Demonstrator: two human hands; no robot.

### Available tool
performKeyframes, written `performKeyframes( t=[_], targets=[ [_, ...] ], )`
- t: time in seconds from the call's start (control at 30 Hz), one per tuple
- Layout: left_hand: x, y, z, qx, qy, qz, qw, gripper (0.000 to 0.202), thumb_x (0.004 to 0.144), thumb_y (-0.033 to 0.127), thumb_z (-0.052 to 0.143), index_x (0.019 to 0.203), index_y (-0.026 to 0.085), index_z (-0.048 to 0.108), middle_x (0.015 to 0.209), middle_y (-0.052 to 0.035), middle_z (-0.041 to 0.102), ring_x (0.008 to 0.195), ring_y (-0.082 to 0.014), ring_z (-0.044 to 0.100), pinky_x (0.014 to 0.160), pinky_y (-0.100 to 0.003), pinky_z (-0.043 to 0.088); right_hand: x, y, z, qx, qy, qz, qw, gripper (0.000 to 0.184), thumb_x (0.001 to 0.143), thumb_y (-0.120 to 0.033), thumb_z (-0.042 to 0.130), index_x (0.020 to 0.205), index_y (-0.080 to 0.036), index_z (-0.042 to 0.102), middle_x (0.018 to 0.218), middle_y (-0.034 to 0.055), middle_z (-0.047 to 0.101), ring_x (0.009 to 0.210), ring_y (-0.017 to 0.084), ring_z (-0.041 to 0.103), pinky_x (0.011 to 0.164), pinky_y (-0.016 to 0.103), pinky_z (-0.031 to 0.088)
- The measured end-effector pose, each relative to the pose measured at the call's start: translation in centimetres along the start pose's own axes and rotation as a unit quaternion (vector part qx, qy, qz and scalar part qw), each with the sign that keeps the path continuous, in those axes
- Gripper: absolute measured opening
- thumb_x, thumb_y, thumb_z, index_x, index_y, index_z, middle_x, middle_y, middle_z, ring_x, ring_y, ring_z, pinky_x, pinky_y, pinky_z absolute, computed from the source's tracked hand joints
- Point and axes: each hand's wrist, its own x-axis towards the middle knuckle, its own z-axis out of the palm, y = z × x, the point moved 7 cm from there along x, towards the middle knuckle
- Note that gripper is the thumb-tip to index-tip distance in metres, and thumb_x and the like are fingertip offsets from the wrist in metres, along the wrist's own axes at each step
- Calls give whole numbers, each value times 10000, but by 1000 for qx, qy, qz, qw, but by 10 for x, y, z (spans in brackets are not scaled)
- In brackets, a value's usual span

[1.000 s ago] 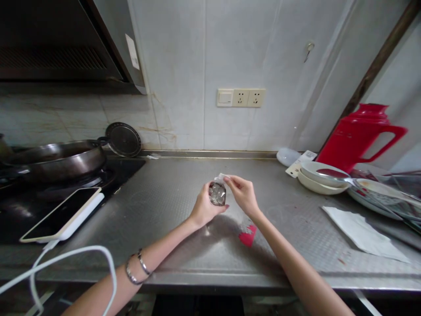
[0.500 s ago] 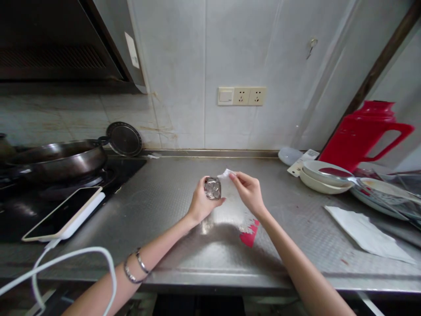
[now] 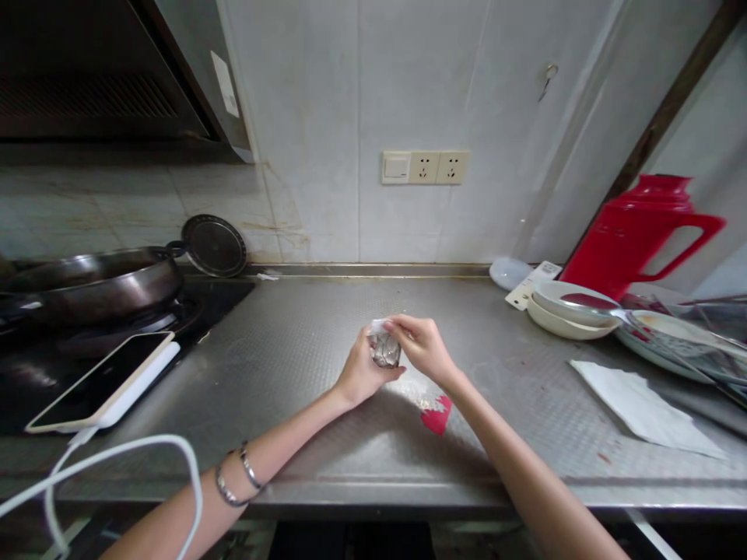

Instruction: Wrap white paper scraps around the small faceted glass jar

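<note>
My left hand (image 3: 357,372) is closed around a small clear glass jar (image 3: 386,354), which is tilted so that one end faces me. Pinched in the fingers of my right hand (image 3: 425,348) is a piece of white tissue (image 3: 378,325), lying against the upper edge of the jar. Both hands are above the steel counter (image 3: 303,327). Below them on the metal lies a torn piece of red paper (image 3: 436,417) with a ragged upper edge. What the jar contains, if anything, I cannot make out.
On the left, a phone (image 3: 99,381) with a white cable lies by the stove, where a steel pan (image 3: 117,280) stands. At right are a red thermos (image 3: 633,237), stacked bowls (image 3: 572,311), plates (image 3: 677,342) and a folded white napkin (image 3: 645,408). A round black lid (image 3: 214,246) leans against the wall.
My right hand has moved left and brought the tissue from beside the jar onto its upper edge. The jar has tipped slightly in my left hand. The view has shifted a little.
</note>
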Motion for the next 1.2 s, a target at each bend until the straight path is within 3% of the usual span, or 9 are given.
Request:
performKeyframes(
  t=[0.13,0.27,0.33,0.5,0.63,0.83,1.0,1.2],
  targets=[
    [3,-1,0,17,2,8,1000,656,565,213,797,1154,184,509,1046,-74,629,981,-249,609,886,-407,470,-1,-7,1,6,-6,-16,1000,308,911,-365,471,846,-175,706,718,23,696,612,136,604,577,216,440],
    [1,5,-3,35,15,14,999,776,531,233,824,1213,180,457,1104,-93,602,1029,-266,587,913,-424,454,-1,3,-14,-6,103,2,995,281,902,-343,485,856,-174,705,779,41,715,667,165,643,613,232,469],
    [-1,8,-3,36,16,16,999,820,511,231,838,1225,177,438,1132,-101,590,1049,-273,578,932,-430,442,-1,9,-17,-16,126,9,992,269,897,-337,493,859,-177,706,801,44,722,707,183,664,639,241,486],
    [-3,10,0,3,-4,13,1000,739,564,231,816,1199,182,442,1103,-90,608,1006,-255,602,883,-402,473,1,12,-3,-13,48,-15,999,246,892,-310,499,847,-208,718,823,43,739,918,251,688,735,282,518],
    [-4,11,0,-1,-1,7,1000,746,553,218,822,1198,174,451,1122,-97,609,1017,-256,602,903,-399,469,-1,10,-3,-7,33,-14,999,238,891,-311,501,868,-230,723,838,40,745,1031,294,650,784,340,538],
    [-4,13,-1,-54,3,11,998,750,574,206,811,1228,175,444,1189,-112,595,1081,-249,588,961,-394,448,-4,2,-5,13,24,-38,999,241,897,-303,500,964,-254,726,847,-3,746,1047,279,643,961,438,489],
    [-2,17,-1,-97,2,-2,995,698,576,212,806,1187,166,473,1134,-108,629,1018,-241,618,910,-381,481,-6,-2,-2,31,37,-45,998,241,900,-294,504,1010,-263,716,984,1,733,1085,268,621,1003,458,463],
    [1,13,-5,-130,24,-54,990,607,571,193,780,1102,159,489,1047,-83,655,886,-196,646,783,-308,512,-11,-14,5,45,45,-101,993,255,907,-241,487,1043,-265,701,1029,9,723,970,220,682,1070,482,393]
  ],
)
